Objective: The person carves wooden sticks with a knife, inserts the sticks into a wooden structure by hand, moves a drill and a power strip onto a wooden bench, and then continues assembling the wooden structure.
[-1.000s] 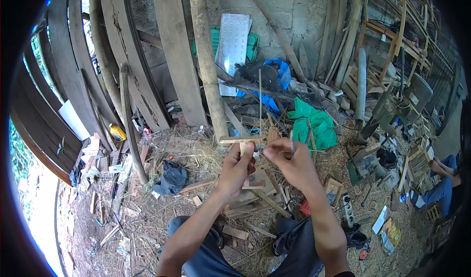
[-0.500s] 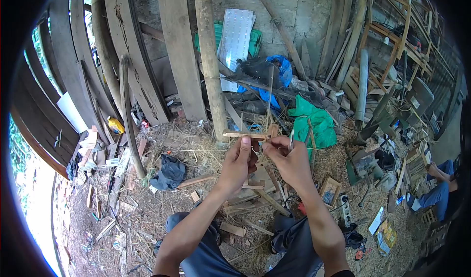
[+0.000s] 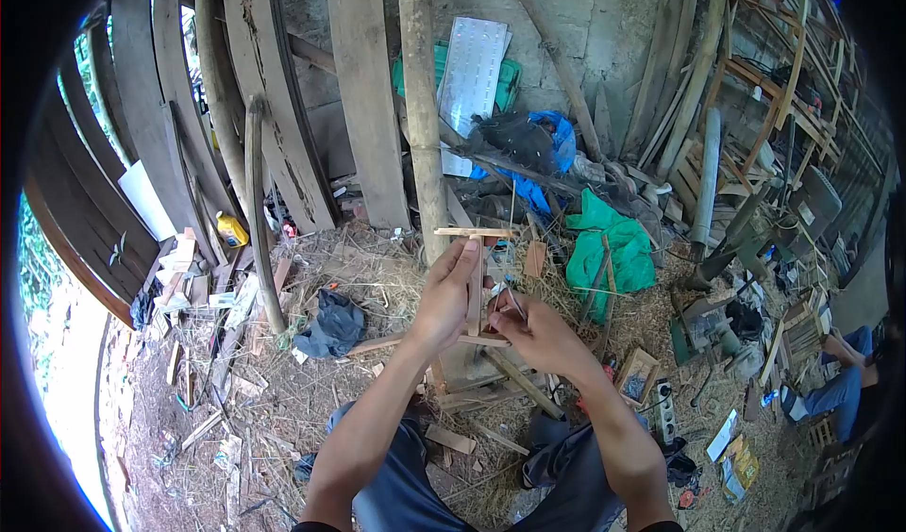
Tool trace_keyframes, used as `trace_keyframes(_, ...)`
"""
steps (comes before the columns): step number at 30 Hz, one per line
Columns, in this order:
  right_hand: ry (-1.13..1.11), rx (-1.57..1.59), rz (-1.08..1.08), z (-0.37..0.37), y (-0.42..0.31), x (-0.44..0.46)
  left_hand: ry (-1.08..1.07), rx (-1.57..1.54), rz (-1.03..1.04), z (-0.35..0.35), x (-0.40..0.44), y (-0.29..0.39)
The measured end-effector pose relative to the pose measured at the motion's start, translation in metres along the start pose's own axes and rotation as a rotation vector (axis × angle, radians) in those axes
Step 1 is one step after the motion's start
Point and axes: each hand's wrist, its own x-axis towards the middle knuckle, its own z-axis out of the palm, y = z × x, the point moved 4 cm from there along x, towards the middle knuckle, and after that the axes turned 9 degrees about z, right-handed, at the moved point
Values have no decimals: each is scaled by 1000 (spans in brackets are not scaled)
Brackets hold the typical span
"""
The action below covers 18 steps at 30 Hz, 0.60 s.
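A small frame of thin wooden strips is held upright in front of me, with one strip across its top and another across its bottom. My left hand grips its left side, thumb pressed along the upright just under the top strip. My right hand is closed by the frame's lower right corner, fingers pinched. A thin, pale, stick-like tool pokes out of those fingers; its exact kind is unclear. Whether the right fingertips also touch the frame is hidden.
Wood scraps and straw litter the ground. A wooden box of small metal bits and a power strip lie to the right. A green sack, a bamboo post and a black plastic bag surround the spot. Another person's leg shows far right.
My right hand has moved down from the frame's upper right end to its lower corner. The frame has turned, so its upright and bottom strip now show. The view has shifted slightly.
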Motion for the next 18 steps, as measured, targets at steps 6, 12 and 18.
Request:
trace_keyframes(6,60,1,88,8,-11,-2,-227,547,146,-18,9,9)
trace_keyframes(12,394,206,-86,-11,21,14,-1,604,246,-29,-3,4)
trace_keyframes(18,628,153,-155,-30,-5,-6,-190,127,-15,14,-30,-7)
